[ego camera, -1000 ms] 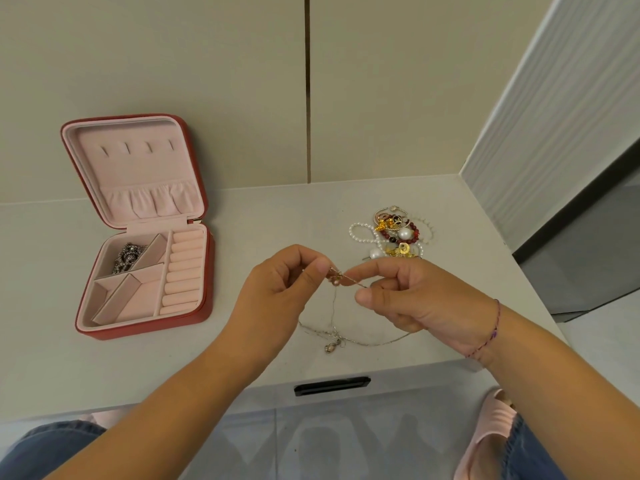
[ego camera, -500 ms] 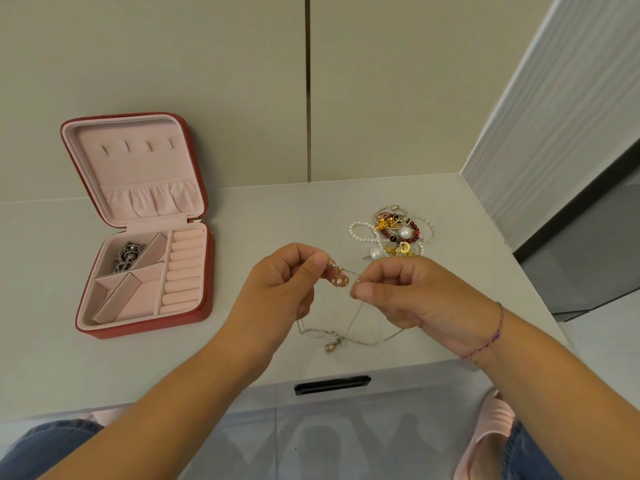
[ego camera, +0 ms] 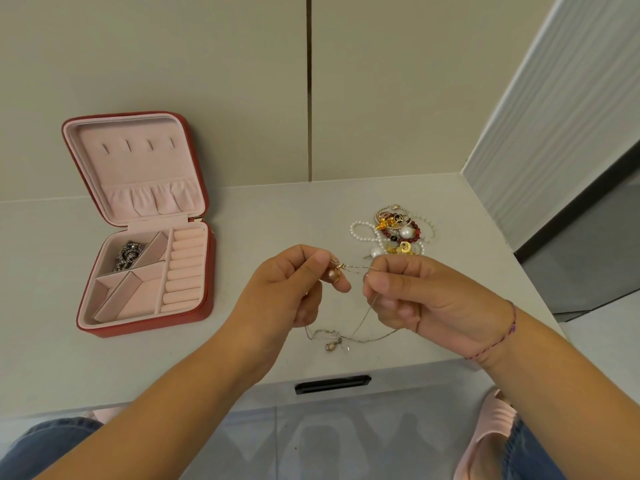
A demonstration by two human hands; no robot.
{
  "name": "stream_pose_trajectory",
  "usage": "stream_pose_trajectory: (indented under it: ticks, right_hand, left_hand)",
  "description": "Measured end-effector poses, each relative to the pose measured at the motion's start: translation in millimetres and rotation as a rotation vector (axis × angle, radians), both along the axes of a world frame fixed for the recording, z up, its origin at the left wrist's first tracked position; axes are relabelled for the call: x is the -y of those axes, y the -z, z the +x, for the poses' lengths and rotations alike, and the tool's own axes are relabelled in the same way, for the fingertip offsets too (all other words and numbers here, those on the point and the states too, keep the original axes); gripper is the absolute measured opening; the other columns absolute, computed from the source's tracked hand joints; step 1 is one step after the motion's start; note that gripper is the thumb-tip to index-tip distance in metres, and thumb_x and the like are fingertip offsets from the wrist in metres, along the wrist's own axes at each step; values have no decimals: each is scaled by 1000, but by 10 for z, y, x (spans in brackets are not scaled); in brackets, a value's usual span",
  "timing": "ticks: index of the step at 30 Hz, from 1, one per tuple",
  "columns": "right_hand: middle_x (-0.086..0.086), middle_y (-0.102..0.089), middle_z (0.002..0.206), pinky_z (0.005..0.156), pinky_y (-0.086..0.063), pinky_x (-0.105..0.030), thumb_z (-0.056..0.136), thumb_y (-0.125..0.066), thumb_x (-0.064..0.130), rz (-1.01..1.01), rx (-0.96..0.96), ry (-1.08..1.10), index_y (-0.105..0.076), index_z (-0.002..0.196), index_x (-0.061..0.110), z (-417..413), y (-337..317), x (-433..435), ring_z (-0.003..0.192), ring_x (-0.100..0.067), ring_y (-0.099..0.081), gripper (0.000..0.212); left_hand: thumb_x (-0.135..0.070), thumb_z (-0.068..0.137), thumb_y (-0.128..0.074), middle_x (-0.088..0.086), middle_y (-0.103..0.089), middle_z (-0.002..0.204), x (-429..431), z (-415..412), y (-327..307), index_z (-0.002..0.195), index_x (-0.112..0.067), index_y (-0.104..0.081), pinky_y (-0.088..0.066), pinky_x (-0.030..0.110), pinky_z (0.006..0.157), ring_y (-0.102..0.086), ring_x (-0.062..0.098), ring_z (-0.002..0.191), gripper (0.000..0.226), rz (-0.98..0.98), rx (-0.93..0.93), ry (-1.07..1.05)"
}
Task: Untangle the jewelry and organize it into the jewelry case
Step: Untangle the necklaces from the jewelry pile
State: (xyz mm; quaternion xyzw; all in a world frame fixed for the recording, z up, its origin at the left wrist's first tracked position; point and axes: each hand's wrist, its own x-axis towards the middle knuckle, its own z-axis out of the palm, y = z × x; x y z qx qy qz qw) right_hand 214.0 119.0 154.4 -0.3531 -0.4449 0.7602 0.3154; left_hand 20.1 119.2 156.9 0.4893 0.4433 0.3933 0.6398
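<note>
A thin silver chain runs between my two hands above the table. My left hand pinches it beside a small pink pendant. My right hand pinches the same chain a little to the right. The rest of the chain trails down to the table, where a second small pendant lies. A tangled pile of jewelry with pearl strands, red beads and gold pieces sits behind my right hand. The red jewelry case stands open at the left, a dark silver piece in its back left compartment.
The grey table ends in a front edge with a black handle slot below my hands. A wall rises behind it and a ribbed white panel closes the right side. My knees and a pink slipper show below.
My hands have drawn slightly apart, stretching a short piece of chain between them. The pink pendant now hangs free beside my left thumb.
</note>
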Motion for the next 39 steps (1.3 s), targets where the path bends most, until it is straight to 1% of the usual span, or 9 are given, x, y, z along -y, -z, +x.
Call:
stream_pose_trajectory:
  ticks: [6, 9, 13, 21, 25, 27, 30, 34, 39]
  right_hand:
    - [1, -48, 60, 47, -27, -17, 65, -82, 39, -3, -77, 69, -67, 72, 14, 18, -17, -25, 46, -6, -34, 30]
    - [2, -46, 59, 47, -21, -19, 64, -82, 39, 9, -59, 127, -68, 72, 15, 47, -27, -40, 46, -6, -32, 29]
    - [2, -38, 52, 43, -20, -17, 70, -76, 29, 93, 142, 250, -71, 71, 15, 50, -80, -32, 44, -7, -26, 15]
    - [14, -42, 43, 44, -26, -14, 67, -69, 25, 255, 410, 381, -68, 77, 10, 5, -142, -6, 42, -2, -31, 18]
    - [14, -47, 43, 45, -35, -8, 76, -69, 11, 275, 430, 398, -68, 83, 4, 30, -144, -18, 40, 0, -42, 10]
    - [11, -43, 46, 51, -35, -7, 73, -72, 15, 301, 453, 408, -71, 79, 8, 32, -130, -18, 43, -2, -37, 10]
    - [-5, -30, 55, 68, -35, -27, 71, -76, 23, 356, 521, 390, -75, 77, 16, 26, -101, -14, 55, -20, -26, 10]
    - [5, -22, 50, 77, -36, -32, 75, -75, 19, 383, 545, 375, -76, 83, 18, 41, -77, -14, 51, -13, -20, 8]
    - [11, -23, 49, 64, -38, -18, 78, -73, 14, 428, 538, 281, -74, 90, 18, 32, -70, -3, 49, -7, -23, 13]
  left_hand:
    - [-35, 87, -55, 12, -64, 73, 10, -11, 28, 78, -12, -66, -24, 18, 42, -23, 9, 41, 28, -51, -40, 60]
    - [-44, 79, -57, -7, -48, 50, 6, -24, 27, 75, -17, -69, -24, 19, 45, -23, 9, 43, 30, -1, -132, 15]
    - [-51, 74, -58, -8, -37, 50, -10, -34, 39, 73, -24, -75, -26, 15, 45, -24, 9, 45, 33, 64, -208, -56]
    - [-31, 98, -44, 3, -50, 56, -21, -35, 57, 91, -20, -73, -28, 15, 42, -29, 8, 42, 31, 21, -177, -62]
    - [-21, 99, -45, 4, -55, 55, -32, -58, 70, 91, -18, -71, -29, 14, 43, -31, 7, 42, 27, 49, -210, -65]
    - [-20, 97, -50, 3, -55, 55, -35, -55, 84, 88, -18, -72, -30, 12, 44, -32, 5, 41, 23, 58, -223, -56]
    - [-23, 90, -62, -2, -55, 54, -27, -47, 95, 85, -22, -75, -32, 8, 48, -41, 2, 47, 14, 88, -270, -24]
    - [-31, 82, -72, 5, -68, 73, -20, -46, 131, 78, -30, -76, -40, 15, 61, -52, 10, 66, 6, 105, -375, 2]
    - [-25, 81, -72, 12, -58, 69, -10, -35, 90, 76, -27, -74, -33, 12, 50, -42, 10, 56, 6, 125, -299, 21]
